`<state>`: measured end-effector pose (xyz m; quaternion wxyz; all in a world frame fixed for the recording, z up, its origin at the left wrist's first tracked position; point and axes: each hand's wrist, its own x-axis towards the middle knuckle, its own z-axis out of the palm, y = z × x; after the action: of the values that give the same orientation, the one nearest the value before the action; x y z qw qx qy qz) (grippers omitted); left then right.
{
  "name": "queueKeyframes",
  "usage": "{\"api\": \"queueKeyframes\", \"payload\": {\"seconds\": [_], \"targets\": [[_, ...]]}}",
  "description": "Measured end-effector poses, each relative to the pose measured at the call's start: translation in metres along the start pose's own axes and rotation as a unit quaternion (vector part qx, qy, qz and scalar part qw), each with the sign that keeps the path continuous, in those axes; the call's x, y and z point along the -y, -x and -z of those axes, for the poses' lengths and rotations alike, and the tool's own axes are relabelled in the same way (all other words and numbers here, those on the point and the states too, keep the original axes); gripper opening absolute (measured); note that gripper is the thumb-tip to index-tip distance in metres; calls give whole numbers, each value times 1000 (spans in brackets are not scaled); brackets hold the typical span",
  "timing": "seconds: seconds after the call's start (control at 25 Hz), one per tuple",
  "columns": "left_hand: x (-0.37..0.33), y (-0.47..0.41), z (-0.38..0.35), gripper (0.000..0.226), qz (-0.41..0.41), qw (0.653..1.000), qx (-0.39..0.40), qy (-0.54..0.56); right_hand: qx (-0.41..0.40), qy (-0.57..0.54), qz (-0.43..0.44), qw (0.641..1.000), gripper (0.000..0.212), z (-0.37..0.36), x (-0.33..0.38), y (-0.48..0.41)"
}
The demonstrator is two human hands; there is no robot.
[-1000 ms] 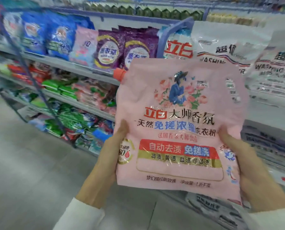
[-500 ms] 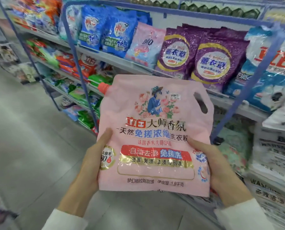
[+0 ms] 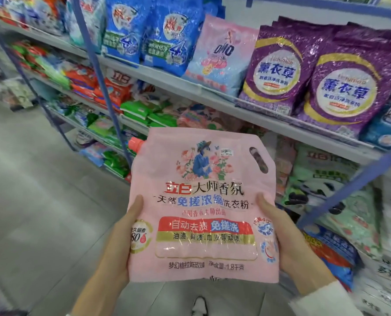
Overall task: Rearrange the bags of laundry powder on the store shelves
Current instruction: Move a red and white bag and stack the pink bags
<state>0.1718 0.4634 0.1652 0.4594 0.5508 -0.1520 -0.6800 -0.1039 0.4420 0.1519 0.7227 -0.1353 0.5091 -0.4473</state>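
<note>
Left grip (image 3: 119, 242) and right grip (image 3: 290, 245) clasp the pink bag (image 3: 203, 179) by its lower side edges, thumbs on the front. A flat pouch of glossy, crinkled film, it is held upright in the air before the shelf (image 3: 178, 86) edge, long axis vertical, with its red cap (image 3: 135, 142) top left and handle slot (image 3: 258, 159) top right, below the purple bags (image 3: 279, 65).

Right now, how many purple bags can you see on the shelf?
2 face out: the left purple bag beside the OMO bag, the right purple bag next to it. Edges behind suggest more, hidden.
</note>
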Motion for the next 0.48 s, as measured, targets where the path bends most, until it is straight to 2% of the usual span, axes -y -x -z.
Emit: {"api": "queueKeyframes", "payload": {"seconds": [0.2, 0.36, 0.48], "targets": [[-10, -34, -2, 54, 45, 999, -26, -17, -11, 8, -33, 999, 40, -2, 0, -47], [-16, -55, 2, 57, 73, 995, -69, -26, -30, 19, -55, 998, 46, -6, -4, -69], [-35, -71, 1, 65, 71, 994, -71, -33, -47, 5, -56, 997, 49, -18, -9, -83]]}}
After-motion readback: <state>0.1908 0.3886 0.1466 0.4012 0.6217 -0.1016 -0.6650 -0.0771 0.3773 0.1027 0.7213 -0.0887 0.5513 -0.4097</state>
